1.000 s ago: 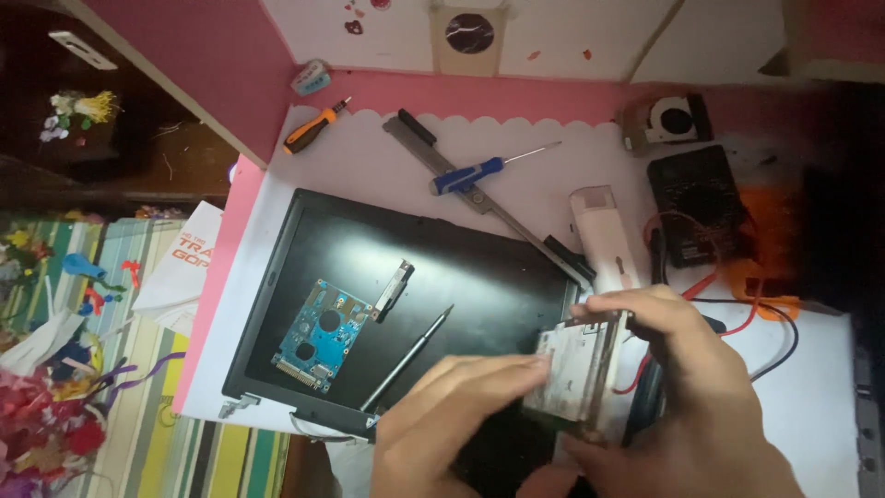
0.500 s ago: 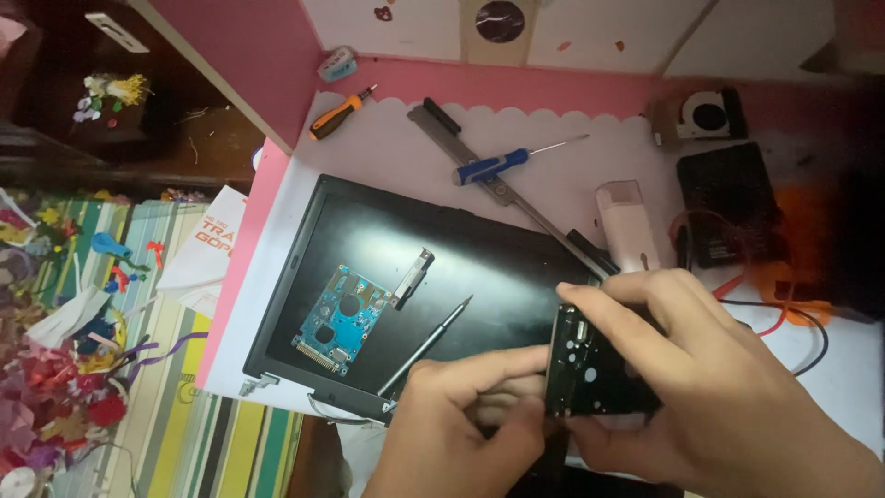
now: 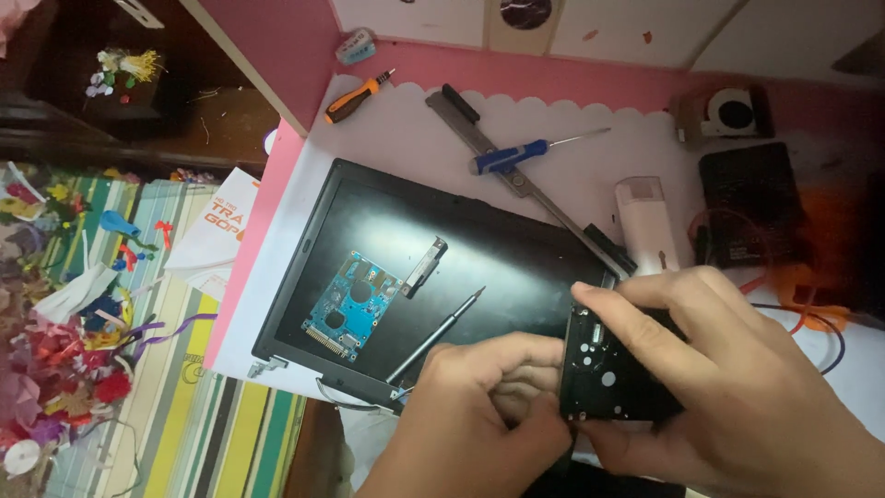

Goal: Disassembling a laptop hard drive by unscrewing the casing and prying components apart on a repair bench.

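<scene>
My right hand grips a black hard drive body over the near right corner of a closed black laptop. My left hand pinches the drive's left edge with its fingers curled. On the laptop lid lie a blue circuit board, a small black bracket and a thin dark screwdriver, all to the left of my hands.
On the white sheet behind the laptop lie an orange-handled screwdriver, a blue-handled screwdriver, a long metal strip and a white oblong device. A fan, a black box and wires sit at right. A colourful striped cloth covers the left.
The drive has been turned over: its silvery side showed a second ago, now the black side faces me. My left fingers have closed on its edge.
</scene>
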